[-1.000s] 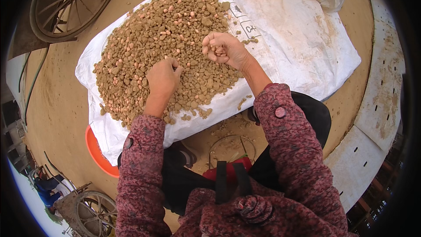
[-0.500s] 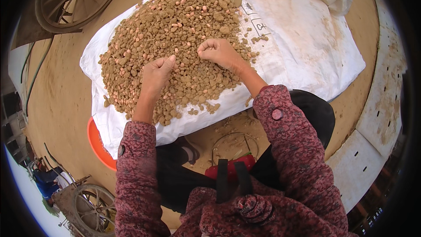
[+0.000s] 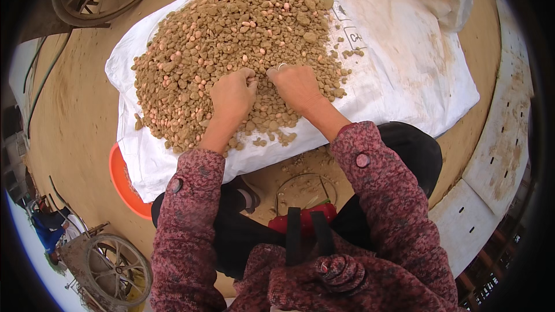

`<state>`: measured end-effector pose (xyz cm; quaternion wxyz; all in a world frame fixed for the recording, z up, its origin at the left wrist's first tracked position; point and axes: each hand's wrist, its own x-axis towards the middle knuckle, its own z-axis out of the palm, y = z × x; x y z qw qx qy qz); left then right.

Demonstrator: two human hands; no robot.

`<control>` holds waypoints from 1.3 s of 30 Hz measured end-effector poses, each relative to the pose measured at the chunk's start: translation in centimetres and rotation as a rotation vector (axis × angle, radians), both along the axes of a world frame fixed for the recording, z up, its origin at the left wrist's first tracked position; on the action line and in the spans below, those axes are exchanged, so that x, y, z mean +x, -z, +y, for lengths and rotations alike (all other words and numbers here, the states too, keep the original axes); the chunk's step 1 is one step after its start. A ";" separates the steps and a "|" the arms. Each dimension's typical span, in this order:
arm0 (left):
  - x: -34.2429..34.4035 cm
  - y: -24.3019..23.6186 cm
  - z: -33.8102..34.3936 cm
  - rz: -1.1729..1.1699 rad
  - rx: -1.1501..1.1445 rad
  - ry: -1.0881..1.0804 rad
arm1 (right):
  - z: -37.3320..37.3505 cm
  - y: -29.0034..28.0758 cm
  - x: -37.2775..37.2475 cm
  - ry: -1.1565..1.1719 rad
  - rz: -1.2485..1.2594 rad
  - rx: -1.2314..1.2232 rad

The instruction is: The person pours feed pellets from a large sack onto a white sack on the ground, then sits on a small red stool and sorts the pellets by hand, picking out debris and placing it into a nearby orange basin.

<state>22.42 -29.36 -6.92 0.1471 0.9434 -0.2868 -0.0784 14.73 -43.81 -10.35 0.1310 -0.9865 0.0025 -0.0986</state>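
Note:
A heap of brown soil clods (image 3: 254,29) mixed with pink peanut kernels (image 3: 245,23) lies spread over a white woven sack (image 3: 399,81). Both my hands are low over the near part of the heap, close together but apart. My left hand (image 3: 233,97) is closed, its thumb and fingers pinched together among the clods. Beside it, my right hand (image 3: 296,88) is also closed with fingers curled down into the heap, and a ring shows on one finger. Whatever either hand pinches is hidden by the fingers.
An orange basin (image 3: 121,184) stands partly beneath the sack's left edge. Spoked cart wheels stand at the upper left (image 3: 87,18) and lower left (image 3: 118,268), near another person (image 3: 47,228). Pale slabs (image 3: 491,167) line the right side. Something red (image 3: 280,224) lies between my knees.
My left hand has moved right and slightly down, turning its knuckles upward. The right hand has shifted a little right and down, fingers now pointing into the heap. The view has shifted slightly.

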 end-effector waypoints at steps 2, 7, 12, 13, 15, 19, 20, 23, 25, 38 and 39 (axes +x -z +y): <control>-0.1 0.0 -0.2 0.057 0.043 -0.058 | 0.2 0.1 -0.1 0.045 0.033 0.031; 1.0 -0.5 0.2 0.206 0.004 -0.081 | -0.7 0.3 0.4 -0.023 -0.067 0.286; 4.5 -2.4 3.4 1.134 -0.805 -0.411 | -2.7 -1.6 0.5 0.136 0.398 1.656; 4.9 -2.6 4.0 1.171 -0.899 -0.444 | -2.5 -2.0 0.6 0.164 0.441 1.639; 5.4 -2.8 4.8 1.256 -1.079 -0.491 | -1.5 -2.5 1.0 0.173 0.444 1.644; 3.8 -2.2 4.4 0.550 -0.468 -0.127 | 2.4 -1.5 1.4 0.241 0.060 1.032; 3.3 -2.2 4.4 0.530 -0.229 -0.103 | 2.7 -1.1 1.2 0.207 -0.014 0.859; 1.3 -1.7 4.0 0.133 0.001 0.137 | 3.0 0.2 0.7 0.084 0.016 0.410; 0.9 -1.5 3.9 0.130 -0.021 0.113 | 2.9 0.5 0.7 0.061 0.091 0.295; 3.8 -3.1 5.5 1.183 -1.005 -0.274 | 1.1 -1.9 1.9 0.187 0.404 1.536; 4.3 -3.3 6.1 1.341 -1.213 -0.332 | 1.7 -1.8 2.0 0.155 0.400 1.441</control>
